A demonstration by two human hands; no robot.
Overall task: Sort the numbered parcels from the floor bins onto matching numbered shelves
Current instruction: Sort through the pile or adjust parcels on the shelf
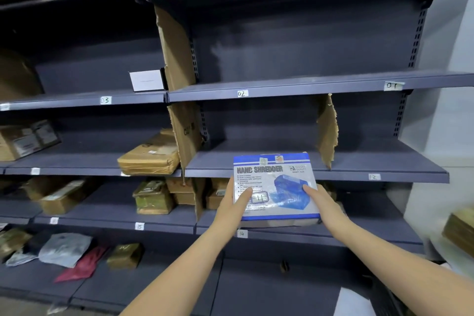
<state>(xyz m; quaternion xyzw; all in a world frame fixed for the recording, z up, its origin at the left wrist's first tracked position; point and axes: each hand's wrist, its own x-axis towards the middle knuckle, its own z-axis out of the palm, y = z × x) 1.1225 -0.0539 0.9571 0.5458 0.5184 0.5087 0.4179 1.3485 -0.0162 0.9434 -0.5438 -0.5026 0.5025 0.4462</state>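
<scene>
Dim grey metal shelving [295,84] against a pale wall [451,46] — cardboard dividers [177,59] between bays.

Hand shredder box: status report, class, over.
Both hands, left and right, hold hand shredder box marked 11. Front of shelf 12. Nothing blocking.

Both bare arms reach forward and upward from the lower edge of the view, converging toward the middle. The left hand [234,202] grips with its thumb laid on top, pointing inward — the remaining fingers are hidden underneath. The right hand [322,200] mirrors it, thumb on top — wrist straight, forearm angled in from the right.
</scene>
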